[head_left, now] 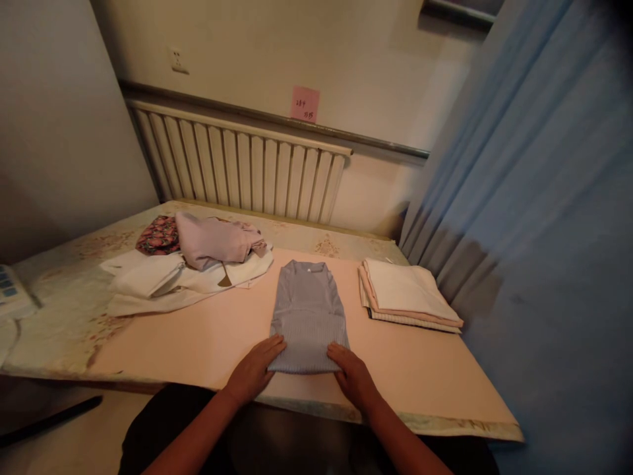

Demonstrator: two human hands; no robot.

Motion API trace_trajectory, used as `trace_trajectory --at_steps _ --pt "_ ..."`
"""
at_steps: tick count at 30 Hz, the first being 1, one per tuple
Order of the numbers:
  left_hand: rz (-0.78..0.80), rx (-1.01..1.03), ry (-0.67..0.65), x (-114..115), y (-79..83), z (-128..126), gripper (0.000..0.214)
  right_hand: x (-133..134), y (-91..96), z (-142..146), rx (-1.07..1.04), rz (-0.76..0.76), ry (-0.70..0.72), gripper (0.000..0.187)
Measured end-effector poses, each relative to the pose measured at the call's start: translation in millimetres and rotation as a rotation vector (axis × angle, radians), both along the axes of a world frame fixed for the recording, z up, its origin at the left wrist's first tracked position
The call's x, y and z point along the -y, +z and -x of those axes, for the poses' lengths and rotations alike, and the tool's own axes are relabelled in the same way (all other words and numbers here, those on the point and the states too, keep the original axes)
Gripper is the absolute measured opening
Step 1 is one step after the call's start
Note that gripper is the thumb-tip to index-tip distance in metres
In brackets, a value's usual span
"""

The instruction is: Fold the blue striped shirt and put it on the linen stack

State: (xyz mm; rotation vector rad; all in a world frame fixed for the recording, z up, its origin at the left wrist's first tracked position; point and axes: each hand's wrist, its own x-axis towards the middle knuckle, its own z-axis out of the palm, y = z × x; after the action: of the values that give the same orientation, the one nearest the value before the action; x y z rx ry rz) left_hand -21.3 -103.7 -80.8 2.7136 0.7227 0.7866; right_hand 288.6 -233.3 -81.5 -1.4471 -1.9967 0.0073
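Beyond the far edge of the floral-covered table [329,245] I see a cream ribbed radiator [237,168], a square pink paper note [305,104] above it (its handwriting is too small for me), and a white plastic socket [178,61]. A blue fabric curtain [548,218] hangs along the right edge; toward the left edge sits a white blue-keyed device [14,295].

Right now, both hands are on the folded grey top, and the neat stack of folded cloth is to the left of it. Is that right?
Not quite: the head view shows the neat stack of folded cloth to the right of the folded grey top. Both the left hand and right hand are on the top.
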Motion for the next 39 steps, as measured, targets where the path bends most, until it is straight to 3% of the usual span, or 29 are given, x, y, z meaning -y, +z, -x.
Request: trace_trajectory --at_steps 6,10,15,21,26,29,32,36,39 --pt "-0.006 -0.088 0.011 -15.6 8.3 -6.8 0.081 -3.9 10.2 -9.3 -0.046 0.016 -0.009 0.058" --pt "0.023 -0.101 0.024 -12.1 10.7 -9.7 0.08 3.0 18.6 -10.6 -0.064 0.006 -0.049 0.05" --pt "0.089 -0.074 -0.015 25.1 19.2 4.1 0.07 41.7 33.3 -5.3 -0.11 -0.039 -0.008 0.041" --pt "0.113 0.116 -0.019 84.6 24.0 25.0 0.043 107.0 54.4 7.6 -0.277 0.095 -0.092 0.033" --pt "0.161 0.302 0.03 104.0 36.3 25.2 0.036 127.4 72.8 20.4 -0.411 0.187 -0.179 0.029" --pt "0.307 0.375 0.092 102.3 55.1 12.6 0.037 112.8 89.5 31.5 -0.52 0.165 -0.24 0.029" --pt "0.506 0.34 0.228 87.3 73.3 -7.0 0.035 79.5 105.6 38.2 -0.597 0.145 -0.332 0.032" --pt "0.574 0.273 0.439 37.8 84.5 -36.9 0.034 9.3 118.3 30.6 -0.598 0.158 -0.436 0.032" --pt "0.606 0.149 0.502 -13.4 86.2 -59.4 0.036 -53.6 117.5 17.5 -0.509 0.254 -0.547 0.029"
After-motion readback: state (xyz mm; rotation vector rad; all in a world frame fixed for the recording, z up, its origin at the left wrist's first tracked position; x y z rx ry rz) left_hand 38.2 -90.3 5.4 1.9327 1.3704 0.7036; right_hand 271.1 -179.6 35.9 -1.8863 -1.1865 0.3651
